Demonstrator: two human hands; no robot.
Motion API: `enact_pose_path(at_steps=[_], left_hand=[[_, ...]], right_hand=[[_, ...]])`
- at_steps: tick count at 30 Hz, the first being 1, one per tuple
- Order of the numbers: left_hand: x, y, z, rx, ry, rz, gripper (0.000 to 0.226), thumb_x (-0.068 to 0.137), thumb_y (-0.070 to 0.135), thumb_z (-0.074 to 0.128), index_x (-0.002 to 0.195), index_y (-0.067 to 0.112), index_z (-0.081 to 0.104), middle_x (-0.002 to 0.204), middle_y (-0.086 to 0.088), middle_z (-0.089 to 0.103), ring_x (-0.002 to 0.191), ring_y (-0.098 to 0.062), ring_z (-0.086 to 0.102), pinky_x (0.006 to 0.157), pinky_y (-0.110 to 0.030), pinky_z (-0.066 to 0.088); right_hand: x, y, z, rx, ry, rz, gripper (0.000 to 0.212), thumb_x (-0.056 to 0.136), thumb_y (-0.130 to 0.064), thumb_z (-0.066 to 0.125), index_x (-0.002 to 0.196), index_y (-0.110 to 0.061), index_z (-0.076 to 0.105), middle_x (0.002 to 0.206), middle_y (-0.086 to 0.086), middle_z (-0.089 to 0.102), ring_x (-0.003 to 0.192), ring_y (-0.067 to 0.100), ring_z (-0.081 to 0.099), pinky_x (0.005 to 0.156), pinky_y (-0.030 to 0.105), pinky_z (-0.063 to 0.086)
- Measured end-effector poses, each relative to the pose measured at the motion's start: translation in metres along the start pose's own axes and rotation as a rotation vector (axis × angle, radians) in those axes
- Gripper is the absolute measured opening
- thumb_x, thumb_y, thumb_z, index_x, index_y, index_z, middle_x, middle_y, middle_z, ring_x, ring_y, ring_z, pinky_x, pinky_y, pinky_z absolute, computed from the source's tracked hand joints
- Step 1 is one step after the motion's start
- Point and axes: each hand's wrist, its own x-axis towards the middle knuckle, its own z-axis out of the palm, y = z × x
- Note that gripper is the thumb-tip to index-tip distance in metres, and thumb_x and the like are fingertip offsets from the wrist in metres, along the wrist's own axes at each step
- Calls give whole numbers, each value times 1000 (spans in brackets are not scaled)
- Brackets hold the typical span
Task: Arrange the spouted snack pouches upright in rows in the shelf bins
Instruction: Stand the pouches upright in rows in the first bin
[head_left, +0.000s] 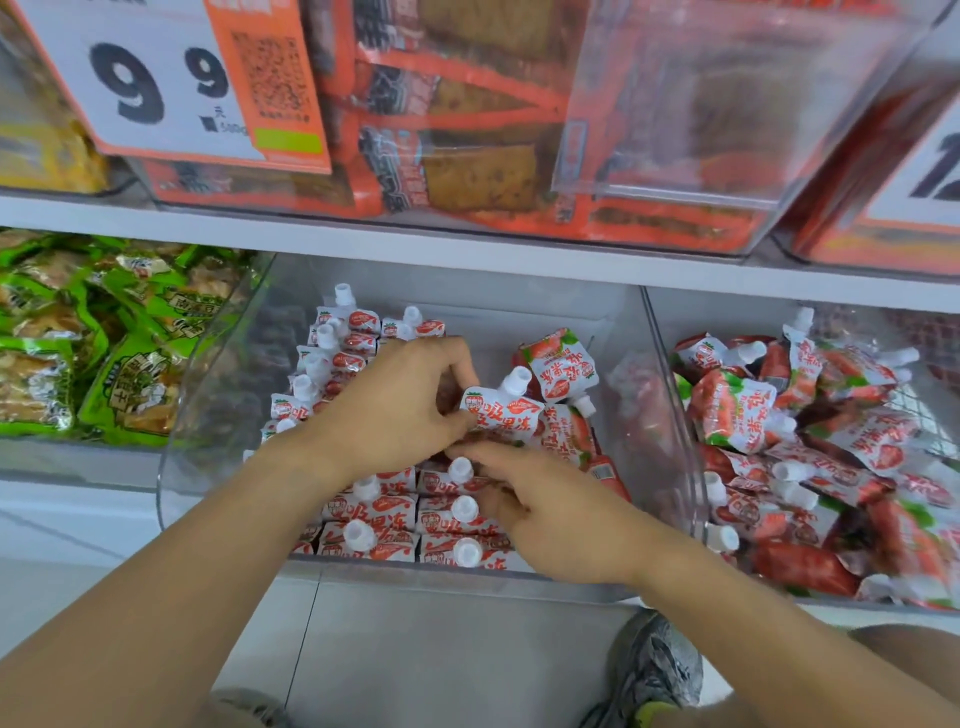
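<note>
We see a spouted pouch (501, 410), white with red strawberry print and a white cap, held upright in the middle of the clear centre bin (218, 395). The left hand (395, 410) curls its fingers (457, 364) round the pouch's left edge and pinches it. The right hand (545, 512) lies just below, its fingers (483, 452) stretched flat and close together, pressing on the standing pouches (395, 512) at the front of the bin. Rows of upright pouches (337, 353) fill the bin's left side; a few loose pouches (561, 364) lie tilted at the right. The neighbouring right bin (675, 395) holds a jumbled heap of the same pouches (810, 431). Green snack packs (104, 332) sit to the left, and a price card (156, 78) hangs above the shelf (467, 249).
</note>
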Motion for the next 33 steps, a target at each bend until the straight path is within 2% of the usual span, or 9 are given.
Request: enact_pose_path(at_steps=[3, 6, 9, 13, 16, 20, 24, 28, 33], left_hand=[[-1, 2, 1, 32, -33, -2, 20, 76, 10, 78, 79, 21, 62, 73, 8, 69, 64, -2, 64, 59, -22, 51], [-4, 3, -1, 56, -44, 6, 20, 75, 11, 78, 76, 21, 60, 70, 8, 67, 64, -6, 63, 58, -24, 50], [-9, 4, -3, 78, -76, 1, 21, 75, 12, 76, 76, 23, 59, 83, 10, 69, 74, -5, 65, 67, -28, 53], [-18, 5, -7, 67, -237, -8, 22, 81, 15, 72, 89, 29, 57, 92, 11, 68, 84, -6, 65, 75, -35, 54], [-29, 9, -6, 124, -348, 26, 45, 79, 11, 64, 115, 37, 55, 109, 20, 57, 100, 0, 56, 86, -23, 48], [-43, 16, 1, 207, -263, 136, 39, 81, 20, 60, 118, 33, 59, 103, 15, 51, 90, -1, 50, 73, -12, 40], [-46, 14, -4, 162, -239, 110, 37, 82, 25, 64, 118, 32, 60, 99, 16, 57, 89, 1, 50, 71, -4, 38], [-48, 15, -4, 172, -242, 80, 36, 80, 28, 61, 116, 28, 60, 107, 11, 61, 96, -7, 57, 79, -24, 47], [-49, 18, -6, 163, -272, 14, 33, 78, 42, 55, 109, 30, 55, 102, 12, 58, 92, -11, 56, 78, -33, 48]], right_hand=[[-18, -6, -11, -161, 0, 23, 41, 97, -11, 48, 133, -29, 50, 112, -2, 63, 97, 12, 59, 88, 36, 51], [-28, -5, -32, -285, 240, 61, 18, 95, -21, 55, 108, -21, 68, 95, -2, 73, 87, 14, 65, 81, 36, 53], [-22, -4, -39, -353, 400, 65, 31, 93, -27, 61, 124, -23, 60, 111, 0, 69, 101, 18, 64, 86, 37, 53], [-4, -8, -28, -315, 180, 12, 32, 92, -12, 60, 122, -23, 61, 109, 1, 67, 98, 20, 62, 82, 35, 50], [3, 1, -46, -415, 60, 52, 28, 91, -8, 59, 112, -25, 67, 101, -3, 70, 92, 15, 63, 81, 34, 52], [34, 14, -72, -599, 99, 121, 18, 93, -15, 60, 109, -15, 65, 105, 7, 68, 100, 25, 62, 84, 35, 51], [94, 3, -76, -430, -35, 159, 28, 90, -33, 68, 113, -17, 67, 112, 2, 68, 103, 19, 62, 95, 34, 50], [123, -1, -60, -647, -295, 247, 29, 80, -34, 77, 91, -9, 64, 81, 5, 61, 77, 24, 57, 68, 33, 48], [114, 5, -55, -655, -184, 304, 34, 76, -20, 78, 60, -8, 50, 61, 7, 45, 57, 21, 45, 48, 26, 33]])
